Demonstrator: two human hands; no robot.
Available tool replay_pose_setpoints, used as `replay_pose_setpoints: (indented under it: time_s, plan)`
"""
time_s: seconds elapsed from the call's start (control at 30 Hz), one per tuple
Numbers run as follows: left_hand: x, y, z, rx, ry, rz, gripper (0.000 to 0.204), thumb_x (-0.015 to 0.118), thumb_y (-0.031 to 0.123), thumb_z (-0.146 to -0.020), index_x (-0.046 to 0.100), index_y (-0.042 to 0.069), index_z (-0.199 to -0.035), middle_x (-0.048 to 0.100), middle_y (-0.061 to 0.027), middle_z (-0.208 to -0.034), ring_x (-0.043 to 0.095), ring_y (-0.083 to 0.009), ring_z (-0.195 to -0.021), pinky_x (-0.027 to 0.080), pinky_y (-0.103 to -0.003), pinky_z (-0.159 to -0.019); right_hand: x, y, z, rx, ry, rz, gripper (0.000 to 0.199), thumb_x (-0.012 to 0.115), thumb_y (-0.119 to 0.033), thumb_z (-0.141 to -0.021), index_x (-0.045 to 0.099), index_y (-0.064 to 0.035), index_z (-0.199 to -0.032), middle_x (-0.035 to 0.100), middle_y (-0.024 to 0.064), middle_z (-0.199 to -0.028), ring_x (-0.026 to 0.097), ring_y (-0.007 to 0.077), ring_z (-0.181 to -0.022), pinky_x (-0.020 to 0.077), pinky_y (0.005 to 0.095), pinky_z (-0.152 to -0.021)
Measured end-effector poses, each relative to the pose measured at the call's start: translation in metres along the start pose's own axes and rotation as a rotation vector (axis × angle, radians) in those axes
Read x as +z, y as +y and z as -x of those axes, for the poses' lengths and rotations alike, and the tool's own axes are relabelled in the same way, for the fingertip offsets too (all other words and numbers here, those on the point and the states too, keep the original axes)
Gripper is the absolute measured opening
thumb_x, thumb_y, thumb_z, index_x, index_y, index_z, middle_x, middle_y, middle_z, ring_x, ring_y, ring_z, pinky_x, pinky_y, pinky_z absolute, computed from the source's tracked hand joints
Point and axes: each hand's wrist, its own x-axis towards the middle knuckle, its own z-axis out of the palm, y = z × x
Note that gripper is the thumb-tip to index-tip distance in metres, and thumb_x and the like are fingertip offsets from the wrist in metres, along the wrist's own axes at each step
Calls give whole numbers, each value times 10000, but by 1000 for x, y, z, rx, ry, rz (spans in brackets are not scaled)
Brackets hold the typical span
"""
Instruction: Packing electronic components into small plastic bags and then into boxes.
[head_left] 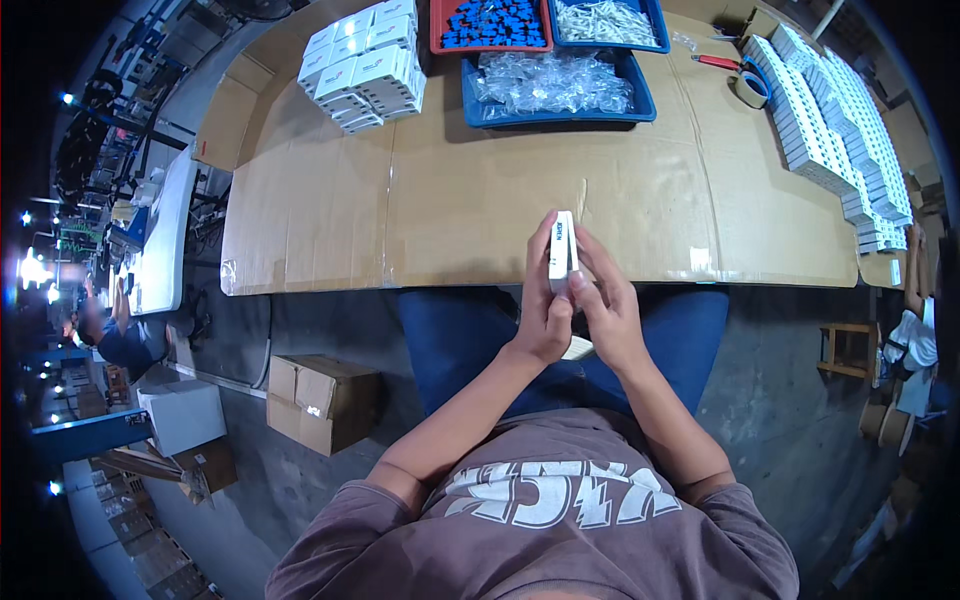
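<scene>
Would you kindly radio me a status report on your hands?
Left hand, right hand: both gripping small white box. Box at near edge of table. Nearest blue tray farther off, not in the way.

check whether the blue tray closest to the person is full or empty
Well filled, not empty: clear plastic pieces are heaped across most of the blue tray, hiding most of its bottom.

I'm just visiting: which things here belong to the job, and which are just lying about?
Probably the job's:
small white box, held
stacked white boxes, table's left
rows of white boxes, right
red tray of blue pieces
blue tray of clear pieces
second blue tray of pale pieces

Probably just lying about:
brown carton, floor
white carton, left
wooden stool, right
</scene>
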Motion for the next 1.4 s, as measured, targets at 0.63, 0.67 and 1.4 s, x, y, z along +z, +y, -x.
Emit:
replay_pose_setpoints:
  time_s: [0.63, 0.67, 1.4]
  plan:
    - [-8, -3, -5, 254, 193, -351, 1036, 298, 793, -973, 493, -129, -1402, 561, -249, -1345, 571, -337, -1219, 485, -429, -986, 29, -6, 14, 2, 74, 52, 502, 524, -129, -1069, 409, 82, -1510, 558, 290, -1427, 652, 229, -1155, 525, 320, -966]
    - [-7, -3, -4, 224, 195, -335, 1023, 302, 783, -979, 505, -131, -1389, 566, -258, -1345, 580, -350, -1225, 486, -433, -993, 28, -2, 12, -136, 108, 163, 488, 516, -122, -1069, 419, 84, -1502, 564, 301, -1426, 662, 243, -1145, 526, 327, -966]
    - [3, -14, 4, 15, 153, -170, 923, 333, 708, -1016, 538, -119, -1371, 547, -228, -1392, 546, -298, -1275, 429, -404, -1066, -12, -28, -7, -86, -129, 482, 282, 479, -116, -1004, 571, 111, -1143, 625, 335, -984, 625, 514, -843, 507, 509, -773]
